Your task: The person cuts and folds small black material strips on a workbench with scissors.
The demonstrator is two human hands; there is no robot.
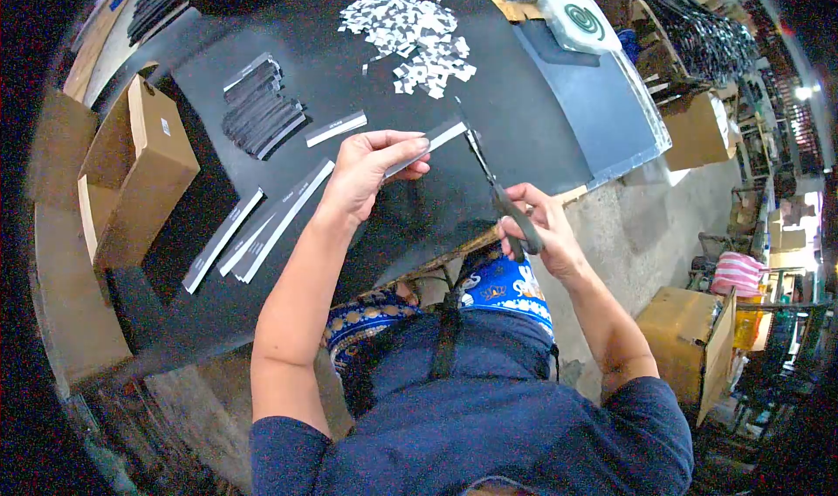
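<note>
Between the thumb and fingers of my left hand is a black and white strip, its free end pointing right. My right hand grips black-handled scissors, whose blades are at the strip's free end. Whether the blades touch the strip I cannot tell. Beyond them lies a pile of small cut white and dark pieces. One short strip rests just beyond my left hand. Several long strips lie to its left, and a bundle of dark strips is farther back.
An open cardboard box stands on the dark table at the left. A green coil in clear wrapping sits at the back right near a blue-grey sheet. Another carton is on the floor at right.
</note>
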